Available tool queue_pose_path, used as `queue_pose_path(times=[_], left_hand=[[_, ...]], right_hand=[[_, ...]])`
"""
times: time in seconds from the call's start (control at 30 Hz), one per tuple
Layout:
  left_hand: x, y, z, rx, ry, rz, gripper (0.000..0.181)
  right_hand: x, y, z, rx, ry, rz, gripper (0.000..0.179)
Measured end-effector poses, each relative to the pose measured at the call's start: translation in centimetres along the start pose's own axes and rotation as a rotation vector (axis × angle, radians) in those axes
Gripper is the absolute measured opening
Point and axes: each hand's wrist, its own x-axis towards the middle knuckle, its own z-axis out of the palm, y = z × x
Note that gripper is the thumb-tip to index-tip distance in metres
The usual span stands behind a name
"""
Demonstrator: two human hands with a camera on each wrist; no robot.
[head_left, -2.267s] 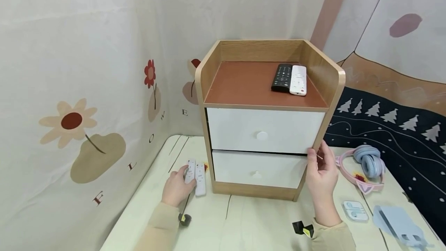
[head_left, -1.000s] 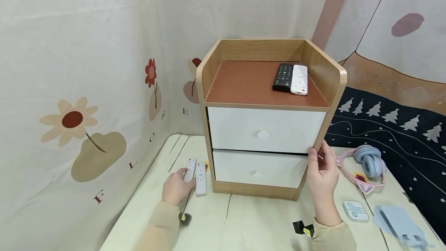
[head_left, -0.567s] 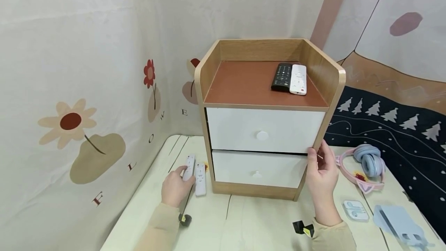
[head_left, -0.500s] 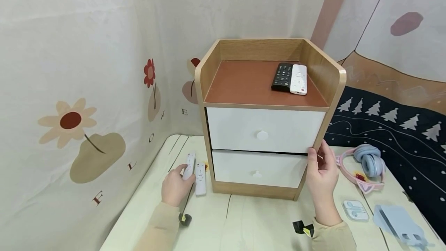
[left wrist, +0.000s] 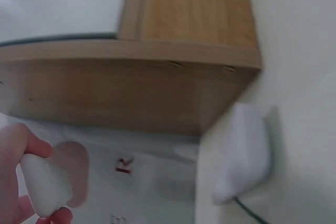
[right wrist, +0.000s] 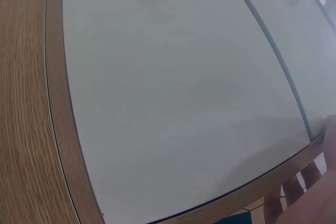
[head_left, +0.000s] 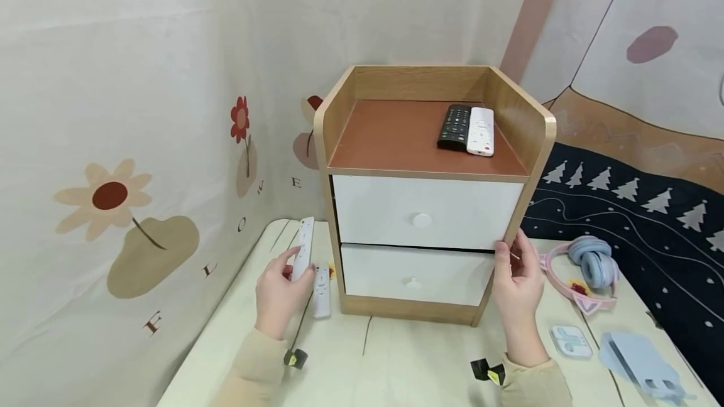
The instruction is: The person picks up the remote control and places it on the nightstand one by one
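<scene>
My left hand pinches a white remote control between thumb and fingers, its far end tipped up off the table. In the left wrist view the end of this held remote shows beside the cabinet. A second white remote lies on the table just right of the hand, close to the cabinet's left base. My right hand grips the right side edge of the small wooden cabinet, thumb at the front. Its two white drawers are closed. On the cabinet's top shelf lie a black remote and a white remote, side by side.
Pink and blue cat-ear headphones lie on the table right of the cabinet. Nearer stand a small clear case with earphones and a light blue plastic stand. Printed cloth walls enclose the left and back.
My left hand has lifted the left white remote from beside the other one, raising and tilting it upward. My right hand keeps its grip on the cabinet edge.
</scene>
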Motion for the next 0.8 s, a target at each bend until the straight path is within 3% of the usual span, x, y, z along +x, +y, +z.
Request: queue_pose_path(times=[0.2,0.43,0.8], left_hand=[[0.2,3.2,-1.9,-0.100,0.142,0.164,0.051],[0.4,6.3,-3.8,-0.184,0.238,0.337,0.051],[0.7,10.3,-5.1,-0.400,0.452,0.564,0.049]], right_hand=[[-0.1,-0.2,-0.1,-0.012,0.004,0.008,0.045],[-0.2,-0.3,-0.1,-0.021,0.000,0.027,0.045],[-0.2,-0.2,0.0,-0.021,0.002,0.034,0.044]])
